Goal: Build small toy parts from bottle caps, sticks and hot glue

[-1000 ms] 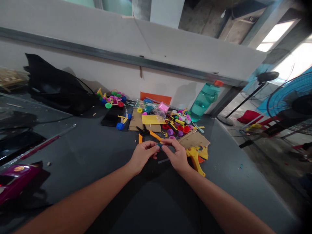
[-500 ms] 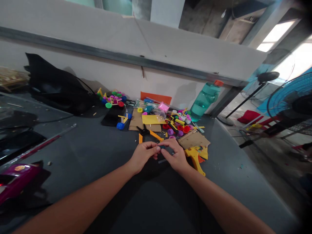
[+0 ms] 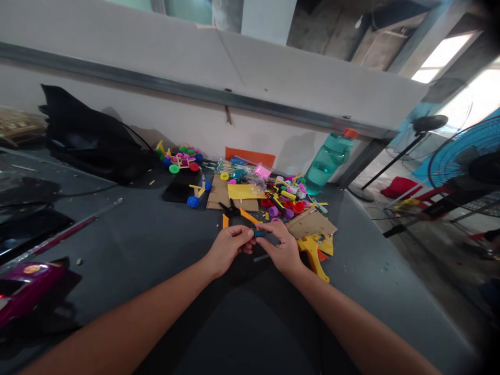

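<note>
One small teal piece (image 3: pixel 259 234) sits in the narrow grip of the right hand (image 3: pixel 283 250), above the table (image 3: pixel 164 234). The left hand (image 3: pixel 228 250) curls just beside it, its grip narrow, near orange-handled pliers (image 3: pixel 244 214).

small plastic piece (image 3: pixel 259 234) pinched in right hand (image 3: pixel 283 250), left hand (image 3: pixel 228 251) just beside; pliers (image 3: pixel 234 210) behind grip, cardboard sheet (image 3: pixel 311 224) to right, bottle caps (image 3: pixel 289 201) heaped beyond, water bottle (image 3: pixel 327 164) behind heap, bag (image 3: pixel 89 138) far left on table (image 3: pixel 136 245).
</note>
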Motion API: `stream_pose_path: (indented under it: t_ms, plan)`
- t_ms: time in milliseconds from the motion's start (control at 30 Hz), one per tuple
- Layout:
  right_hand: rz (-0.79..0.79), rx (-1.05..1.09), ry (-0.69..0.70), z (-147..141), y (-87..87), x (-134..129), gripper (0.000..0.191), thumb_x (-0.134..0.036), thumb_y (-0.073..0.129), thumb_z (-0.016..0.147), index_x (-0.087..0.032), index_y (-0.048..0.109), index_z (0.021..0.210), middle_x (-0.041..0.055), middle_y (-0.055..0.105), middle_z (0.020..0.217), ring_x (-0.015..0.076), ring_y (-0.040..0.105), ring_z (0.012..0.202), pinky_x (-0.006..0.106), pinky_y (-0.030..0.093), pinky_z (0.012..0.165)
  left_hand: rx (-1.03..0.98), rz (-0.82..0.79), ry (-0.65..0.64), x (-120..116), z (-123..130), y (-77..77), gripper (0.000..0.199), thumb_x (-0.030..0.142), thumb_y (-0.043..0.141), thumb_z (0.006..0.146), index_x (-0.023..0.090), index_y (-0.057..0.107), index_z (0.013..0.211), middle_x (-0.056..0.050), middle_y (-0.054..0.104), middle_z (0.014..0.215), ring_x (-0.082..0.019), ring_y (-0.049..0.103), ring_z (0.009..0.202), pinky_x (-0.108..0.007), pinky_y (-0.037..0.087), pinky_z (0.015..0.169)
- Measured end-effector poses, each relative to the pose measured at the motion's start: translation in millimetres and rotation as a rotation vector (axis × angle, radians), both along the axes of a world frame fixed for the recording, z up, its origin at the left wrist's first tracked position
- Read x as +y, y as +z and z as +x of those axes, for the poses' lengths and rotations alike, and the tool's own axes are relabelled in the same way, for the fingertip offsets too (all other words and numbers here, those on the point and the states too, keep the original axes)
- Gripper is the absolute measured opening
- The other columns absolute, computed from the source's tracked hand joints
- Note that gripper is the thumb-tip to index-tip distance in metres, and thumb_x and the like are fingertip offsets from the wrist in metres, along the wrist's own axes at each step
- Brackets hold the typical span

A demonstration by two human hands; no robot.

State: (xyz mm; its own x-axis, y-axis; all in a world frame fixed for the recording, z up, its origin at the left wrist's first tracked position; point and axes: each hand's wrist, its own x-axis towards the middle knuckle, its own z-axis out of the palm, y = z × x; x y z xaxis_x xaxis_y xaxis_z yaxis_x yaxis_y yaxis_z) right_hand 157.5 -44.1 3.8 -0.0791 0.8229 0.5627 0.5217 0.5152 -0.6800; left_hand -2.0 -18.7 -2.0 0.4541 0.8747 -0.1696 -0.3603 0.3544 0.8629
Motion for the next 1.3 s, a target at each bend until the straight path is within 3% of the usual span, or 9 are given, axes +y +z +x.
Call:
stream_pose_path:
  t_ms: [167, 1300]
  plan:
    - [-0.009, 0.036, -0.033, 0.0, 1.8, -1.8, 0.014, -0.023, 0.061, 0.078, -0.026, 0.065, 0.091, 0.0015, 0.066, 0.087, 0.0182, 0.058, 0.086, 0.037, 0.043, 0.083, -0.034, -0.021, 0.011, 0.4, 0.1, 0.0, 0.022, 0.033, 0.070, 0.069, 0.012, 0.062, 0.070, -0.001, 0.061, 0.064, -0.008, 0.052, 0.055, -0.022, 0.044, 0.055]
    - [-0.086, 0.085, -0.079, -2.6, -0.7, -3.1, 0.010, -0.025, 0.063, 0.077, -0.023, 0.066, 0.086, 0.0021, 0.066, 0.084, 0.0173, 0.059, 0.082, 0.033, 0.045, 0.079, 0.059, 0.079, -0.015, -0.3, 1.4, -4.3, 0.025, 0.038, 0.062, 0.076, 0.013, 0.060, 0.071, -0.001, 0.060, 0.064, -0.008, 0.053, 0.055, -0.023, 0.044, 0.056]
